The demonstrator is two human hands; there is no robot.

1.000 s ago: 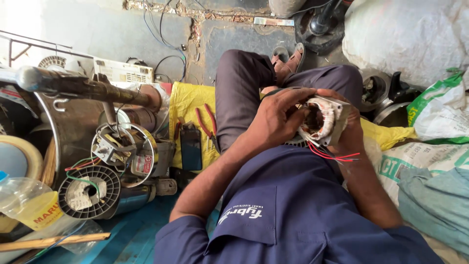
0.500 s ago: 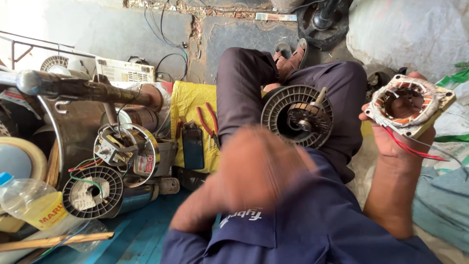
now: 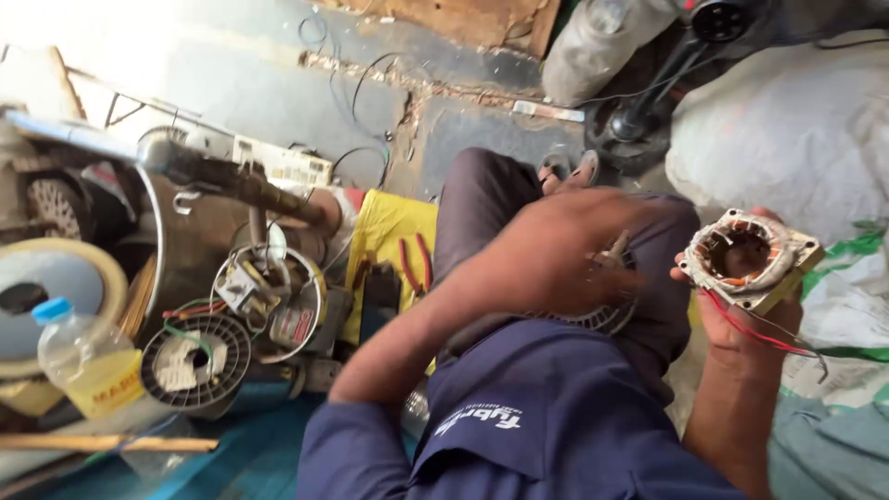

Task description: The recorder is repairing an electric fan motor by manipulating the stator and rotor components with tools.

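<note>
Copper-wound stator [image 3: 748,257] held up at the right of the frame, rotor [image 3: 593,310] resting on the lap at centre.

Right hand [image 3: 741,324] grips the stator from below, fingers clamped on its frame so the bore faces the camera and red wires [image 3: 741,324] hang free. Left hand [image 3: 556,255] lies over the rotor, fingers spread on it, likely steadying it. Pliers [image 3: 414,264] lie on a yellow cloth [image 3: 384,231] left of centre; a bottle [image 3: 83,361] stands at the lower left.

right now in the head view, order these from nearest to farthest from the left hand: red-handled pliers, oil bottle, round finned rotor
1. round finned rotor: on the lap, right under the left hand.
2. red-handled pliers: on the yellow cloth, off to the left.
3. oil bottle: far left, by the coil spools.
</note>
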